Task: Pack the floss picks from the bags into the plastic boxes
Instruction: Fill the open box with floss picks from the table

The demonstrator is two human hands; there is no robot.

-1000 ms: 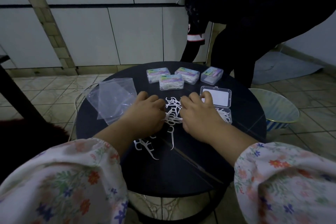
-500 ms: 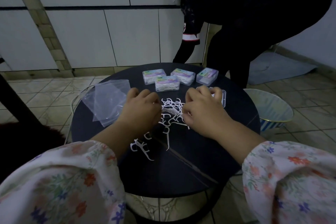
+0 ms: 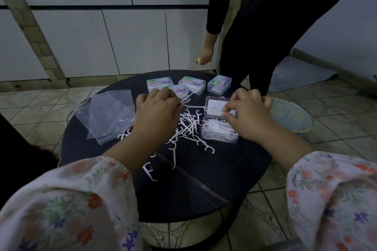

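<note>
Loose white floss picks [image 3: 184, 128] lie in a pile on the round dark table [image 3: 204, 185]. My left hand [image 3: 157, 112] hovers over the pile and grips a few picks, whose stems stick out past its fingers. My right hand [image 3: 250, 115] is over the open clear plastic box [image 3: 219, 131], which is partly filled with picks. Its thumb and fingers are pinched together just above the contents, seemingly on picks. The box lid [image 3: 217, 106] stands open behind. Several closed, filled boxes [image 3: 191, 84] sit at the table's far side.
Empty clear zip bags [image 3: 108, 114] lie on the table's left. A round basket [image 3: 289, 117] stands on the tiled floor to the right. A person in dark clothes [image 3: 265, 26] stands behind the table, one hand [image 3: 206, 55] hanging near the far edge.
My right hand moved from the pile rightward over the open box. My left hand lifted from the pile with picks. The person behind has straightened up.
</note>
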